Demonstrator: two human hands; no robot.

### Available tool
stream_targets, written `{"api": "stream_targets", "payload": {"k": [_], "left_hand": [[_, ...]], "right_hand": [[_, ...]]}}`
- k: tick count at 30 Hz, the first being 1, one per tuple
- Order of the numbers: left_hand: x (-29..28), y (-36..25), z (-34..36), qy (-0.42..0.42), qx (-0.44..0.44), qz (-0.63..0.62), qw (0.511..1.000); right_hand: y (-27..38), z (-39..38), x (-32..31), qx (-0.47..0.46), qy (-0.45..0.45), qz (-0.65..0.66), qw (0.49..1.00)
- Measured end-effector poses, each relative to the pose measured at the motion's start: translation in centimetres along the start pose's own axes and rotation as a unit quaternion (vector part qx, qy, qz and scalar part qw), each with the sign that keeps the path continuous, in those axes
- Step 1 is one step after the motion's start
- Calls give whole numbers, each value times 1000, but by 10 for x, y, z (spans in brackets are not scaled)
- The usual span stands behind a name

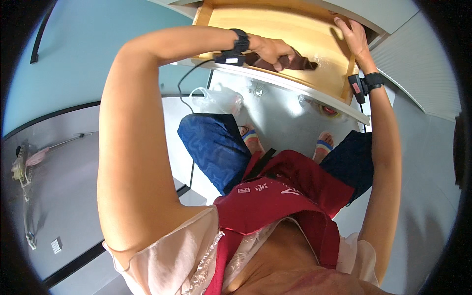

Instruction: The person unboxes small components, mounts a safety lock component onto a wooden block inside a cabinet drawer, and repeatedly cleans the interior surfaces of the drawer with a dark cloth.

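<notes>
A pulled-out wooden drawer [275,19] with a pale front edge lies in front of me. Inside it, along the near side, my left hand [273,51] is closed on a dark brown cloth [302,63], which rests against the drawer's floor. The cloth is bunched, and part of it is hidden under the hand. At the far right, my right hand [355,39] grips the drawer's side wall, thumb toward the inside. Some of its fingers are hidden from view. A wet-looking sheen shows on the drawer floor right of the cloth.
Below the drawer, a clear plastic bag [219,101] stands on the floor near my feet. A round red item [329,111] lies under the drawer front. A ribbed white panel [423,64] rises at the right. A cable [181,83] hangs from my left wrist.
</notes>
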State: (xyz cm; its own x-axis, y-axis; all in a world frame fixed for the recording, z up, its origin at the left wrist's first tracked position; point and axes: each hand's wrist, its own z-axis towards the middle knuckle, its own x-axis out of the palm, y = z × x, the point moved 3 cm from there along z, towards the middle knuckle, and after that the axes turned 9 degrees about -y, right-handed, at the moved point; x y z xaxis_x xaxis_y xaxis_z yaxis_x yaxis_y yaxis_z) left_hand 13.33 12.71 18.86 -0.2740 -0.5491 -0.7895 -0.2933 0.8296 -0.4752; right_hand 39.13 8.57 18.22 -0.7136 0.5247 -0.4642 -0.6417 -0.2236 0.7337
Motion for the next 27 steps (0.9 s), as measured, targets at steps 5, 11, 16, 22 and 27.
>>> {"api": "stream_targets", "payload": {"k": [5,11,16,22,27], "left_hand": [[6,-27,33,-37,1,-43,998],[-49,94,-20,-109,-79,81,988],[-73,243,-117,-74,-372,292,878],[-66,227,-41,-99,-243,191,946],[-52,112,68,-90,-143,167,971]], "right_hand": [[-3,-4,0,3,-12,-12,1000],[-23,-7,-14,20,-5,-16,1000],[-6,0,10,24,2,-22,999],[2,-4,-1,9,-4,26,1000],[21,-11,-12,42,-19,22,999]]}}
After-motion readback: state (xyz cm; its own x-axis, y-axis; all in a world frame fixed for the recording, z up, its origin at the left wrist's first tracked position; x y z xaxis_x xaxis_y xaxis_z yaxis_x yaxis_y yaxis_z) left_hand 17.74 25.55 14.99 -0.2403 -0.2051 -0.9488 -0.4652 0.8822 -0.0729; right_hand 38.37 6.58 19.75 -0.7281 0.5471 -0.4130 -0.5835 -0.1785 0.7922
